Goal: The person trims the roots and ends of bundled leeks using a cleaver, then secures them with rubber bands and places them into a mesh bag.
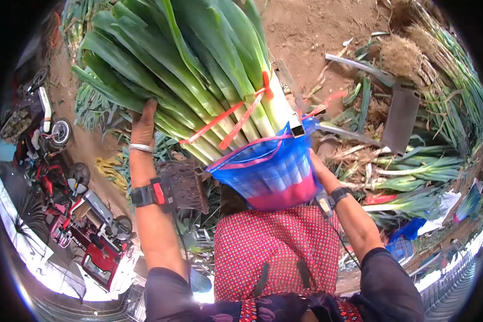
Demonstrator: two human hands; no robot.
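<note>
A big bundle of leeks [198, 80] fills the upper middle, green leaves pointing up and away. Red ties [220, 123] cross its pale stalks. The lower ends sit inside a blue and pink bag [273, 177] above my lap. My left hand [144, 122] is under the leaves at the bundle's left side, its fingers mostly hidden behind them. At the bag's right edge, my right hand [320, 170] presses against the blue material; its fingertips are hidden behind the bag.
More leeks [429, 166] lie on the soil at the right, with a rooty heap [402, 56] behind. A metal frame with a flat plate [401, 121] stands right of the bag. Parked motorcycles [53, 134] and a red vehicle [99, 263] are at the left.
</note>
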